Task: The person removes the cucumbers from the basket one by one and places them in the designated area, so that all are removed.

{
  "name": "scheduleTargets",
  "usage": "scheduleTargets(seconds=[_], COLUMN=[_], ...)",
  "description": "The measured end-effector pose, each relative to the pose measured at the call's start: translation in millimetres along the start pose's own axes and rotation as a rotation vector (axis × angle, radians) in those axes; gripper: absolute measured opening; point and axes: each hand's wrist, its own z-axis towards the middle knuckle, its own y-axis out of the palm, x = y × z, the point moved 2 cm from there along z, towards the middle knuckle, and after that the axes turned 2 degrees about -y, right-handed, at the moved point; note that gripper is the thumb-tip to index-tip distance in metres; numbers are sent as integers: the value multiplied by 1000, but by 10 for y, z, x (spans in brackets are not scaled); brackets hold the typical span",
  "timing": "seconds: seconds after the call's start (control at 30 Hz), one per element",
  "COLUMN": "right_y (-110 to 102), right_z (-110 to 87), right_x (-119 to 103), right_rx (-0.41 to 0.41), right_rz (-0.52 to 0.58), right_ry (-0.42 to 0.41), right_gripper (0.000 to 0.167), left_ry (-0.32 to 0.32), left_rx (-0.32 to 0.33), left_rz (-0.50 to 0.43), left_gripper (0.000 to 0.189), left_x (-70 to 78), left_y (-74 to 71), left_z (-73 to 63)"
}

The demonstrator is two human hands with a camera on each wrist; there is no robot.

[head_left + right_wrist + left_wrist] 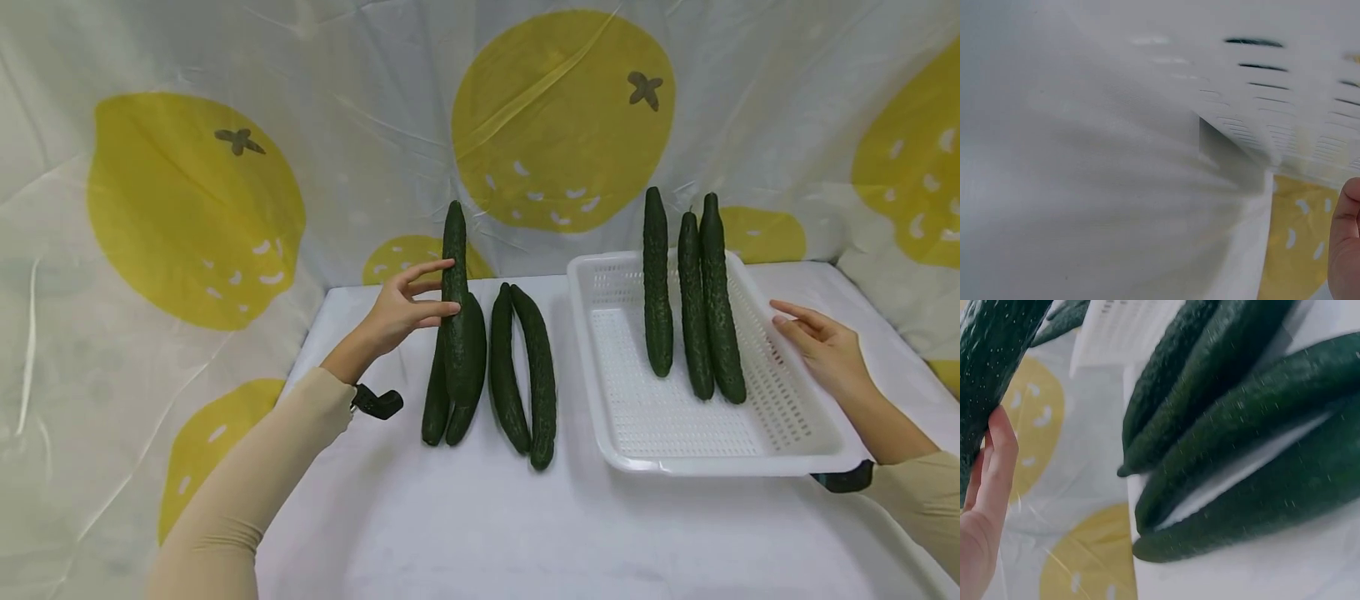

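My left hand (397, 310) pinches a dark green cucumber (454, 250) between thumb and fingers, holding it upright above the table. Behind and below it, two more cucumbers (435, 408) lie side by side, partly covered by the held one. Another pair of cucumbers (507, 375) lies just to the right, tips nearly touching. Three cucumbers (657, 292) lie lengthwise in a white perforated plastic basket (720, 465). At the basket's right side is my right hand (825, 350), fingers loosely extended by the rim. The right wrist view catches only part of this hand (1344, 250) beside the slotted wall (1297, 119).
A white cloth (465, 525) covers the table. Behind and to the sides hangs a pale curtain (375, 150) printed with large yellow lemons. Dark wrist-camera pieces (378, 402) stick out from the cuffs.
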Motion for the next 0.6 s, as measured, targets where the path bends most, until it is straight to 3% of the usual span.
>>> scheduleTargets(seconds=[0.27, 0.6], right_y=[-2, 1], right_z=[-2, 5], right_x=[-7, 6], right_rx=[1, -3], right_rz=[0, 6], right_ry=[8, 5], right_gripper=[32, 32], left_ry=[-21, -73], left_rx=[-3, -3], left_rz=[-23, 25], left_gripper=[66, 66], left_x=[-98, -270], left_y=[-166, -406], left_z=[-34, -87])
